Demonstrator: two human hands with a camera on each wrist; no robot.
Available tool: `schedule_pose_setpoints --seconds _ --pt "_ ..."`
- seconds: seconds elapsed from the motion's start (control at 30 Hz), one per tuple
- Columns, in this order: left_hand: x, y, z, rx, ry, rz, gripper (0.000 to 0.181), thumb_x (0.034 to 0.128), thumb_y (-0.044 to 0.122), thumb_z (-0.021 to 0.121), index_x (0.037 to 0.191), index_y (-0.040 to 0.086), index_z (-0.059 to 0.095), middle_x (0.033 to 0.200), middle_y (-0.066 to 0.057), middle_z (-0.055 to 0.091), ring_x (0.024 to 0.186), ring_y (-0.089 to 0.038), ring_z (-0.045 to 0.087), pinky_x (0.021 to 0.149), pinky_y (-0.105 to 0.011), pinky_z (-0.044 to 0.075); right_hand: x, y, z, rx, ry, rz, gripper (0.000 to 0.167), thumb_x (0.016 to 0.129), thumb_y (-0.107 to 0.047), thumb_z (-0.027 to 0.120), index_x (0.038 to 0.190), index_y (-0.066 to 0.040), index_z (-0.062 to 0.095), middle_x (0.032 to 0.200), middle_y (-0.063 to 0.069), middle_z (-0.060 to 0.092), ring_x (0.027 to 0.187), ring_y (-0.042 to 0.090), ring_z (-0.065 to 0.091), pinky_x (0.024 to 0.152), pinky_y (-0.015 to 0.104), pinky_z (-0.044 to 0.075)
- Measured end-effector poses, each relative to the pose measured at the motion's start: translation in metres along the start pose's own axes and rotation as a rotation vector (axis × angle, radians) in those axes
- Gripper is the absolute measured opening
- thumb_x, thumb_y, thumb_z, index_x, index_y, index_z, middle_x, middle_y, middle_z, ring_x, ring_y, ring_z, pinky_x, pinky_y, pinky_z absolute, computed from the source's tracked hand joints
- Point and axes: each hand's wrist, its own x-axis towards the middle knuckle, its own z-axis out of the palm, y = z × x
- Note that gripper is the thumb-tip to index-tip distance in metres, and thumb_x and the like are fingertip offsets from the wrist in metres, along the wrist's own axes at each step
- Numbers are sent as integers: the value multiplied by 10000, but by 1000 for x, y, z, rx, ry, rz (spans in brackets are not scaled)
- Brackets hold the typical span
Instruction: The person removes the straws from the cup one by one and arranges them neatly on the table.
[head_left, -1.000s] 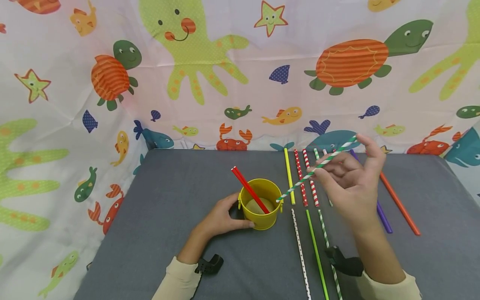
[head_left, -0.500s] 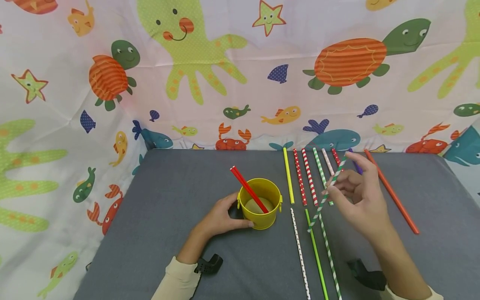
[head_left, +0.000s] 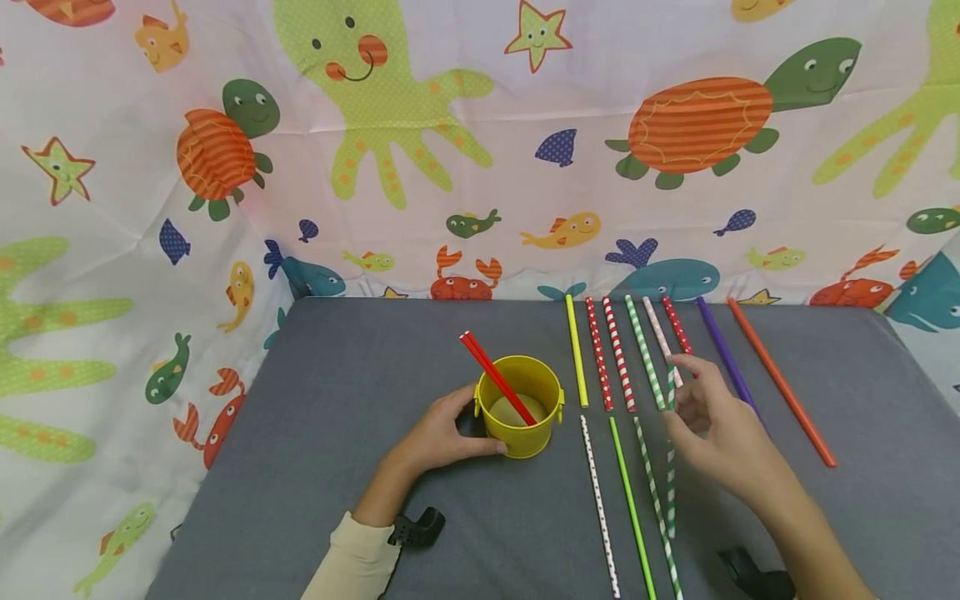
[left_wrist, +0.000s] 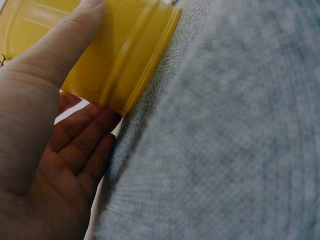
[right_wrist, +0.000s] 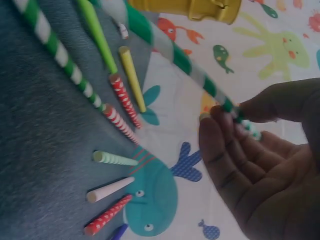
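Note:
My left hand (head_left: 438, 433) holds the side of a small yellow bucket (head_left: 528, 442), thumb at the front and fingers behind; the left wrist view shows the thumb (left_wrist: 65, 45) against its wall. Red straws (head_left: 491, 371) lean inside the bucket, tops pointing left. To the right, my right hand (head_left: 720, 429) pinches a green-and-white striped straw (head_left: 671, 492) near its far end, seen closer in the right wrist view as a striped straw (right_wrist: 170, 47) between thumb and fingertips. It lies just right of a similar striped straw (head_left: 654, 492) in the near row.
The far row includes a yellow straw (head_left: 576, 350), a green striped one (head_left: 643, 350), a purple straw (head_left: 723, 354) and an orange straw (head_left: 780, 379). Nearer are a white spotted straw (head_left: 600, 508) and a lime straw (head_left: 632, 508). A printed cloth (head_left: 450, 150) hangs behind the grey table (head_left: 300, 500).
The right hand has carried the striped straw from the bucket's rim to the right and down, beside the near row. The left hand and bucket have stayed in place.

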Motion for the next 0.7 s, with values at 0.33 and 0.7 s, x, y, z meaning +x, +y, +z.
schedule_pose_setpoints --seconds 0.33,0.7 --pt "-2 22 -6 -6 -3 20 689 750 143 905 1345 59 569 1284 -162 621 1127 -336 572 1035 -442 421 -11 24 8 -117 -218 165 712 831 41 754 1434 -8 377 830 14 582 625 123 524 506 286 450" --pt "-3 19 -2 11 7 16 702 739 146 913 1348 74 570 1286 -143 622 1138 -310 571 1046 -439 417 -29 47 22 -143 -294 213 629 790 -7 795 1317 23 453 734 -31 539 575 124 499 505 315 427"
